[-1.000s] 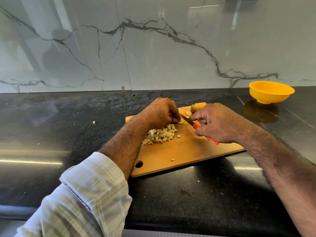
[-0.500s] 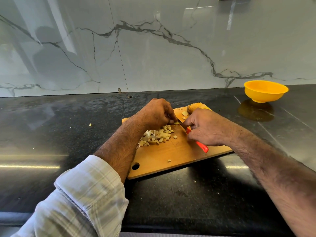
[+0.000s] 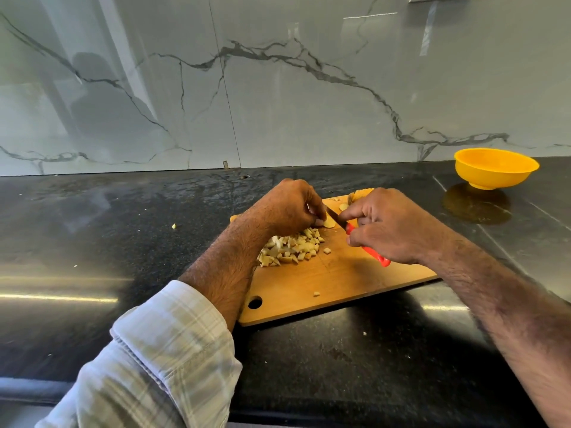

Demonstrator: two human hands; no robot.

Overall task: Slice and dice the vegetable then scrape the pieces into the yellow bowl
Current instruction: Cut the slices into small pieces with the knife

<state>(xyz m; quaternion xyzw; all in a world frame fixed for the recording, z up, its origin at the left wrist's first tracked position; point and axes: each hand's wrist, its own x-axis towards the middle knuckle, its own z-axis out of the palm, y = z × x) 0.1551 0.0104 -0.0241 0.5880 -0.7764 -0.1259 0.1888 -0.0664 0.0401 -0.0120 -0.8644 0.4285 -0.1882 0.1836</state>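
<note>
A wooden cutting board (image 3: 324, 282) lies on the black counter. On it sits a pile of pale diced vegetable pieces (image 3: 292, 247). My left hand (image 3: 290, 205) pinches a round vegetable slice (image 3: 329, 223) against the board with curled fingers. My right hand (image 3: 386, 225) grips a red-handled knife (image 3: 369, 250), its blade angled toward the slice. Behind my right hand the uncut vegetable end (image 3: 360, 194) and another slice (image 3: 343, 206) rest at the board's far edge. The yellow bowl (image 3: 496, 168) stands far right near the wall.
A marble backsplash (image 3: 278, 88) rises behind the counter. Small vegetable scraps (image 3: 173, 226) lie on the dark countertop (image 3: 108, 242) left of the board. One loose piece (image 3: 316, 293) sits near the board's front edge. A hanging hole (image 3: 255, 302) marks the board's near corner.
The knife has shifted slightly between the frames while my left hand keeps holding the slice. My head has moved, shifting the view a little.
</note>
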